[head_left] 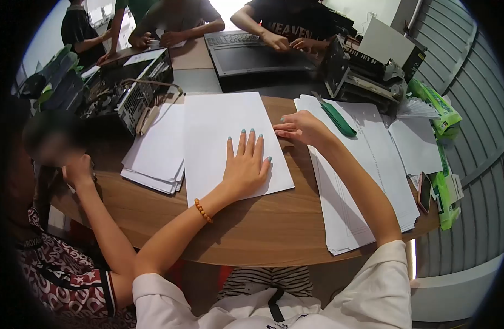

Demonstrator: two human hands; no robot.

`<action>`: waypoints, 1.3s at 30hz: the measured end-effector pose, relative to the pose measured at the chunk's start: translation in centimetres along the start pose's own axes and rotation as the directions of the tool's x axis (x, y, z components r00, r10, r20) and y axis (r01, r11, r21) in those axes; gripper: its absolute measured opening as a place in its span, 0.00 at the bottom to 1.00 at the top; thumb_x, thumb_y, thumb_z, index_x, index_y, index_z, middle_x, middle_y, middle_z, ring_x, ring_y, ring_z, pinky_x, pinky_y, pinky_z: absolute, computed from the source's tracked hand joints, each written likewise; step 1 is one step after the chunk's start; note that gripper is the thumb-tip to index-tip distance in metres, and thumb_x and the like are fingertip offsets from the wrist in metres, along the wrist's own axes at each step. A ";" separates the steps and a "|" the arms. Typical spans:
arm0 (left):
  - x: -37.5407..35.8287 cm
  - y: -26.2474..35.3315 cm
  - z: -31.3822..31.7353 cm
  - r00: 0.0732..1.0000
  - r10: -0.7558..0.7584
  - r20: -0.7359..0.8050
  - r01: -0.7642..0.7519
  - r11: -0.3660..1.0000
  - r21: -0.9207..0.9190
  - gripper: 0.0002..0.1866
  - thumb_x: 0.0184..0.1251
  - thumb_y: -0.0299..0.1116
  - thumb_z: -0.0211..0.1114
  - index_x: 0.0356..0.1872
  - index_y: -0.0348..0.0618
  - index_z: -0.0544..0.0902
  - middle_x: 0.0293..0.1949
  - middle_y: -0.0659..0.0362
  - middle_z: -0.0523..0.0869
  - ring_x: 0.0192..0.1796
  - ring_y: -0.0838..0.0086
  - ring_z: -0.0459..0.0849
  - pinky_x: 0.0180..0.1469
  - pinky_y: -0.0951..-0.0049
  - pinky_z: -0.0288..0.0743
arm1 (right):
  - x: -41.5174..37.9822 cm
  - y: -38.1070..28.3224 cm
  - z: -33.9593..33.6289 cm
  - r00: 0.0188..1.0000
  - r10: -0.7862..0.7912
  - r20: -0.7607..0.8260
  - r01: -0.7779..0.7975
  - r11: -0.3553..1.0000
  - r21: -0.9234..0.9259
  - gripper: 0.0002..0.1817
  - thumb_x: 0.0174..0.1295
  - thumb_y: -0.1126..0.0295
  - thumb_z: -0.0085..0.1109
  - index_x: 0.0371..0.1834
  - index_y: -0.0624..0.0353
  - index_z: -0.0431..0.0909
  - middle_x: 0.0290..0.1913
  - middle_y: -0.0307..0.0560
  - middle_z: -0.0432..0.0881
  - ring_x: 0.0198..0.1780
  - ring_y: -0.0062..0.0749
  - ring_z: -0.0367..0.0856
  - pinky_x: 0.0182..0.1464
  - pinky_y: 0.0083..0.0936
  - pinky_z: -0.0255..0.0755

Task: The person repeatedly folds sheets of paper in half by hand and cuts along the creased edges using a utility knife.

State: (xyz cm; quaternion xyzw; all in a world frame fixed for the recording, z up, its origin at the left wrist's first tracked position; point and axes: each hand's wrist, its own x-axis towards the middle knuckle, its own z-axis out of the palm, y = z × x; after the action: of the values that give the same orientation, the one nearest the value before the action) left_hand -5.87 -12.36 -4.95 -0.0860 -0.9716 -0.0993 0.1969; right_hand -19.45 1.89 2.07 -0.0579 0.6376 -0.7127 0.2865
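A single white paper sheet is laid on the round wooden table, between two paper stacks. It is pressed flat by the left hand, fingers spread, nothing gripped. The sheet's right edge is touched by the right hand, loosely curled and holding nothing. A green-handled utility knife is seen on the large white paper stack just beside it.
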 end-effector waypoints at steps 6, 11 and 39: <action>0.1 0.0 0.0 1.000 0.001 0.020 -0.002 1.000 0.028 0.30 0.67 0.43 0.45 0.65 0.32 0.59 0.66 0.39 0.60 0.70 0.46 0.54 0.66 0.39 0.44 | 3.4 0.1 0.1 0.989 0.132 0.060 -0.097 0.911 -0.400 0.10 0.57 0.71 0.60 0.35 0.70 0.79 0.31 0.46 0.78 0.32 0.23 0.74 0.31 0.14 0.69; 0.2 -0.2 0.0 0.997 -0.005 0.075 0.002 0.999 0.036 0.31 0.67 0.43 0.45 0.66 0.32 0.57 0.67 0.38 0.56 0.70 0.46 0.51 0.66 0.41 0.43 | 3.8 1.9 1.6 0.953 -0.276 0.123 0.290 0.723 -0.627 0.10 0.48 0.77 0.60 0.35 0.65 0.83 0.26 0.43 0.81 0.25 0.24 0.75 0.26 0.19 0.68; -13.5 1.8 -10.6 0.996 -0.072 -0.047 0.045 0.901 -0.431 0.11 0.47 0.21 0.64 0.35 0.40 0.83 0.37 0.54 0.86 0.47 0.62 0.84 0.43 0.69 0.79 | -19.9 6.7 -5.5 0.481 -0.454 0.750 0.801 -0.121 -0.587 0.15 0.48 0.76 0.64 0.41 0.52 0.82 0.46 0.42 0.82 0.53 0.38 0.78 0.56 0.33 0.73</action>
State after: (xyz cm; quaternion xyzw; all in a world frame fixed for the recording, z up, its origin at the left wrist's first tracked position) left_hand 10.57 -14.77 -0.52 -0.0950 -0.9214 -0.3194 0.2000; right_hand -3.14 16.12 0.38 -0.6190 0.7454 -0.2275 -0.0974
